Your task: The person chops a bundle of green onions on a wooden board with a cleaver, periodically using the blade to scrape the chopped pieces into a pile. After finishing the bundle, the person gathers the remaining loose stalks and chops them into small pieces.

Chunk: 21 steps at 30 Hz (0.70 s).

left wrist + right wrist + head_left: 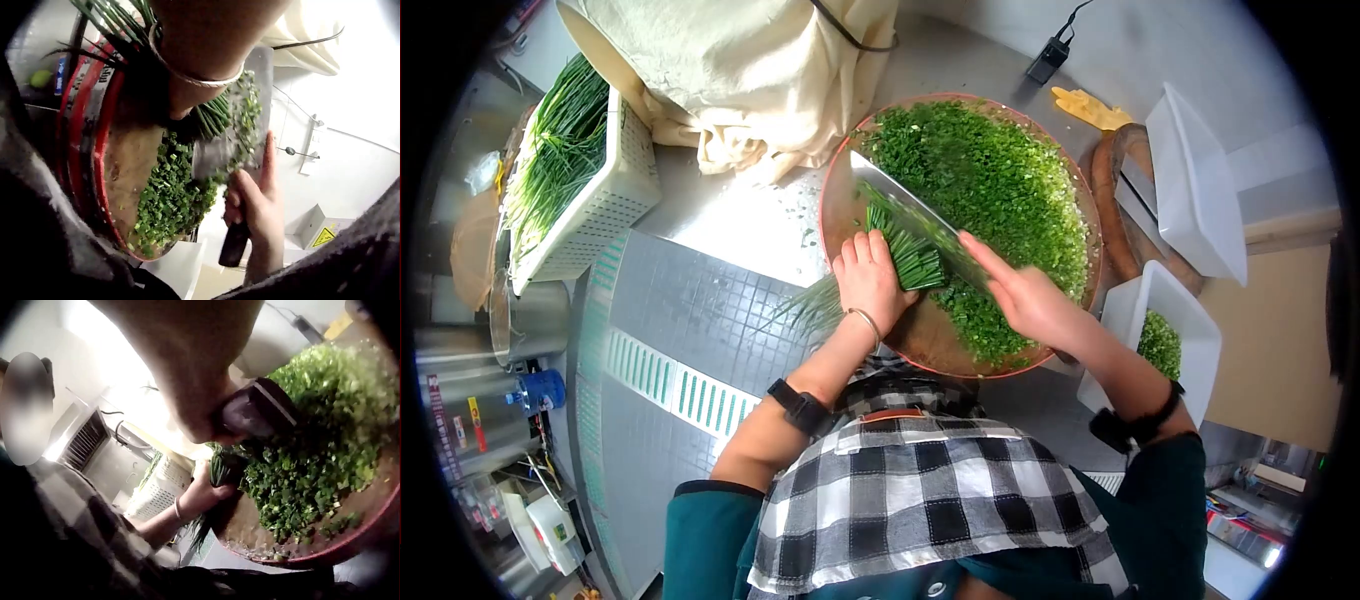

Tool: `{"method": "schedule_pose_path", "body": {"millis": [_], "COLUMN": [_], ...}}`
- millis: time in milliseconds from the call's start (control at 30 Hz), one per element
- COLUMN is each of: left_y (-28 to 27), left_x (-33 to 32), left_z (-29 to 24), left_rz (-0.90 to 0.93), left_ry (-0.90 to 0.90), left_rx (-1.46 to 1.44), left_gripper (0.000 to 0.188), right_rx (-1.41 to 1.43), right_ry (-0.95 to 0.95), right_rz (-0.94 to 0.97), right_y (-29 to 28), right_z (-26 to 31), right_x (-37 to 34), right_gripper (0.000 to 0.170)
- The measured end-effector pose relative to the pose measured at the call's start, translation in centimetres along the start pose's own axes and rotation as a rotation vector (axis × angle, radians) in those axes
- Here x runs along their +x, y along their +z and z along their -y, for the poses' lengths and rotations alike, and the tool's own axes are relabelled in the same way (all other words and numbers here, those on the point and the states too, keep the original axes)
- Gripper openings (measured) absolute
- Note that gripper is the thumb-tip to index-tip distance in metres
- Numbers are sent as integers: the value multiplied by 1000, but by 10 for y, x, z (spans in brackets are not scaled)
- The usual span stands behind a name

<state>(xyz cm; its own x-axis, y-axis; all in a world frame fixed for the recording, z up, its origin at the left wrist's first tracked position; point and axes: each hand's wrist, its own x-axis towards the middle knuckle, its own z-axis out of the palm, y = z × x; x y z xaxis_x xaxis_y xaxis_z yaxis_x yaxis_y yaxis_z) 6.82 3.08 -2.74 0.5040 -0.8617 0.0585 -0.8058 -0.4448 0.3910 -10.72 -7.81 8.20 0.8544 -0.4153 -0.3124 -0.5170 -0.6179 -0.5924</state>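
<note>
My left hand grips a bunch of scallions, holding it down on a round chopping board with a red rim. Loose green ends trail out past the wrist, over the board's near left edge. In my right hand is a cleaver, its broad blade slanting across the board right beside the cut ends. Bits of green cling to the blade face in the left wrist view, where the dark handle juts below the right hand. Chopped scallions heap over most of the board.
A perforated white crate of whole scallions stands at left. Cream cloth covers something behind the board. To the right are a white bin, another bin with chopped scallions, and a yellow glove. A black device lies farther back.
</note>
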Motion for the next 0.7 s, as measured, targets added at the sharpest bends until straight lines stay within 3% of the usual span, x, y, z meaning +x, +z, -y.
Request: {"method": "schedule_pose_path", "body": {"millis": [167, 400, 500, 600, 667, 700], "left_y": [4, 3, 3, 1, 4, 5], "left_x": [1, 0, 0, 2, -2, -1], "left_z": [3, 2, 2, 1, 3, 4], "left_rz": [-46, -27, -41, -2, -27, -58], "left_ry": [32, 20, 26, 9, 25, 47], "left_rx": [37, 55, 52, 42, 45, 44], "left_gripper": [92, 91, 91, 91, 91, 91], "right_rx": [-11, -21, -20, -50, -100, -114], "right_ry": [-193, -92, -38, 48, -95, -70], "right_rz": [-143, -157, -53, 9, -95, -77], "right_y": [31, -11, -15, 1, 24, 30], "right_z": [-14, 13, 11, 3, -5, -1], "right_x": [68, -3, -28, -6, 29, 39], "right_gripper": [68, 66, 66, 67, 69, 70]}}
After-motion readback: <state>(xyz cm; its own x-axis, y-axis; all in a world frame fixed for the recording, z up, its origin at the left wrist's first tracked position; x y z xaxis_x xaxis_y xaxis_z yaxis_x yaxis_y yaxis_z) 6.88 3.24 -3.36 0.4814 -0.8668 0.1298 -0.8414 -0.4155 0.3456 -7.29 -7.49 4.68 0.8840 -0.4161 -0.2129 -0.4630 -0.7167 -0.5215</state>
